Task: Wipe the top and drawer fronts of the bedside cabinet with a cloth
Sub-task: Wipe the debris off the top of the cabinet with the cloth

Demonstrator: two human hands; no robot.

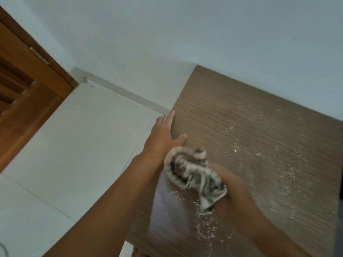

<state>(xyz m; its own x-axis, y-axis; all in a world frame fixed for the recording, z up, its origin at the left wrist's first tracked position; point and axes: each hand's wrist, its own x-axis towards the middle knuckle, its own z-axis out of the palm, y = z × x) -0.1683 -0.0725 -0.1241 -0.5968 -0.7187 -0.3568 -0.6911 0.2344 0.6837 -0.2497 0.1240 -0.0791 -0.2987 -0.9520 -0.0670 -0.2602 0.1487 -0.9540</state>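
Far left, a brown wooden door (27,86) with a metal hinge (39,55) on its frame, then pale floor tiles (74,145) running up to a grey skirting strip (120,91) under the light wall (167,34). Now the left hand (163,134): it's braced on the left edge of the bedside cabinet top (259,127), thumb flat on the wood-grain surface, fingers straight along the side, grip wide and holding nothing. Just right of it and nearer, the cloth (193,173), grey-and-white striped and bunched up, sits on the near-left part of the top. The right hand (233,190), blurred, has its grip closed on the cloth's near end. White dust specks (206,217) lie scattered just near of the cloth, with more across the right side of the top.
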